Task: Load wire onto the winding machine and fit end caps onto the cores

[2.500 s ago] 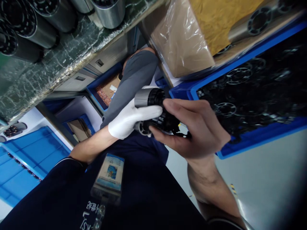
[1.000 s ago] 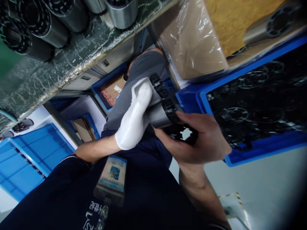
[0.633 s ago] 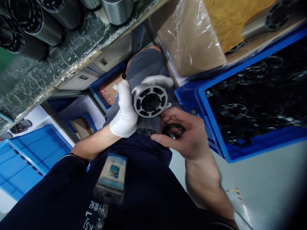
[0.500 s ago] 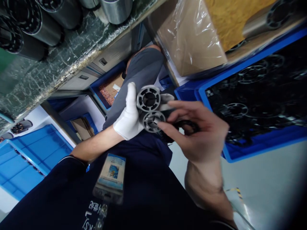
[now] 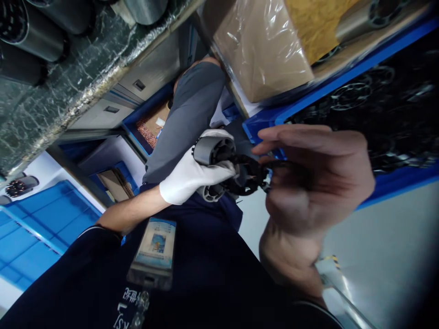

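Observation:
My left hand (image 5: 192,178), in a white glove, is wrapped round a grey metal cylinder (image 5: 208,150) with a slotted end. A second slotted cylinder (image 5: 211,193) shows just below that hand. Black ring-shaped pieces (image 5: 247,174) lie between my two hands, by the gloved thumb. My right hand (image 5: 315,178) is bare and curled, with a dark ring (image 5: 290,171) held at its fingers and palm; part of the ring is blurred and hidden.
Metal cylinders (image 5: 44,34) stand on the green bench (image 5: 85,68) at upper left. A blue crate (image 5: 404,183) of black rings is at right, beside a plastic-wrapped carton (image 5: 264,50). Blue bins (image 5: 44,219) sit at lower left.
The cylinders in my left hand have tilted, and the gloved thumb has swung down across them. My right hand has moved right and opened wider, nearer the camera.

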A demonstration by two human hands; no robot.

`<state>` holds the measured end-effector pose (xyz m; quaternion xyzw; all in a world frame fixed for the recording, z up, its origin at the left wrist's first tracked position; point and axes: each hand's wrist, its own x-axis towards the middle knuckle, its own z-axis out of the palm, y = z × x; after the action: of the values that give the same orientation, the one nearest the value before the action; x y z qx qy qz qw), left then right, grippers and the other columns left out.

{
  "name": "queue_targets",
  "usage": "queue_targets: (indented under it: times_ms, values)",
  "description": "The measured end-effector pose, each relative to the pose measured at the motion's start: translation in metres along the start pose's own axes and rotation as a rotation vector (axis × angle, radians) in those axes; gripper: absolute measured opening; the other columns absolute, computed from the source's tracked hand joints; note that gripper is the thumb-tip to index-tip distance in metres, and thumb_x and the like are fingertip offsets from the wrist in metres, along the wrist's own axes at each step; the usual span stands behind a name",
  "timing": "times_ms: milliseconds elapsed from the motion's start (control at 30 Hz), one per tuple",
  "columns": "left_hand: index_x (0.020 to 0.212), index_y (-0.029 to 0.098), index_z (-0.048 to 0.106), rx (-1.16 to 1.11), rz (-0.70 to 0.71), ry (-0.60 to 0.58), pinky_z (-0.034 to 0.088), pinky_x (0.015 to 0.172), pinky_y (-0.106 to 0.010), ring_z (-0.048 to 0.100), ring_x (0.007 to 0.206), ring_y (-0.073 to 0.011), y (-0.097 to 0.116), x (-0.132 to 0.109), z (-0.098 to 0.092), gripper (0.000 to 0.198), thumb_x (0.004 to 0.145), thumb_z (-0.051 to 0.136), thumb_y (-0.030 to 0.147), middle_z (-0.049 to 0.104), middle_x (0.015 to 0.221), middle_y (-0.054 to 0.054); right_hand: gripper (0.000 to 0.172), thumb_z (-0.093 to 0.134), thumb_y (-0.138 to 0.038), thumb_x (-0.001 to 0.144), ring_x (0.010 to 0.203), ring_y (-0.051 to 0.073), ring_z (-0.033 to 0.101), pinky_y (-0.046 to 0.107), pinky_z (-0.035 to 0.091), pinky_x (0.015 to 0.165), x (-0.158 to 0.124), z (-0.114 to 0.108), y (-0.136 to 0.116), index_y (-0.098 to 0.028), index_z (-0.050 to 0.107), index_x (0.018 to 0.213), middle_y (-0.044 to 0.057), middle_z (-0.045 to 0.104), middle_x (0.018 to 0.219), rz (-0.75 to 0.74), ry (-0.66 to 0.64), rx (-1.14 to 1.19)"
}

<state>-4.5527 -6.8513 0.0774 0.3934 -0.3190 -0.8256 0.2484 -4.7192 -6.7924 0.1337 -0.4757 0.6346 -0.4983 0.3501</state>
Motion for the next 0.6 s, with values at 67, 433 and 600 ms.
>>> queue_targets:
  times_ms: [67, 433, 600]
  values:
    - [0.123, 0.022, 0.064, -0.011, 0.018, 0.022, 0.048, 0.128, -0.048, 0.066, 0.138, -0.0343, -0.001, 0.000, -0.004, 0.063, 0.074, 0.093, 0.048, 0.074, 0.125, -0.008, 0.069, 0.102, -0.045, 0.079, 0.108, 0.027, 0.078, 0.038, 0.071, 0.082, -0.002, -0.007, 0.006, -0.040, 0.078, 0.143, 0.001, 0.079, 0.130, -0.159, -0.120, -0.074]
    - [0.117, 0.022, 0.077, -0.254, -0.019, -0.042, 0.060, 0.119, -0.049, 0.071, 0.135, -0.0355, -0.003, -0.004, 0.006, 0.049, 0.104, 0.058, 0.066, 0.077, 0.123, -0.009, 0.064, 0.108, -0.034, 0.070, 0.099, 0.027, 0.082, 0.039, 0.073, 0.070, 0.004, 0.002, 0.014, -0.037, 0.079, 0.127, -0.001, 0.073, 0.099, -0.377, 0.026, -0.026]
    - [0.119, 0.029, 0.077, -0.199, 0.090, -0.071, 0.043, 0.136, -0.043, 0.062, 0.144, -0.0302, -0.006, -0.004, 0.006, 0.041, 0.104, 0.064, 0.064, 0.074, 0.137, -0.003, 0.069, 0.103, -0.026, 0.077, 0.112, 0.031, 0.079, 0.041, 0.070, 0.075, -0.006, 0.000, 0.012, -0.038, 0.074, 0.138, 0.005, 0.076, 0.134, -0.101, -0.057, -0.115]
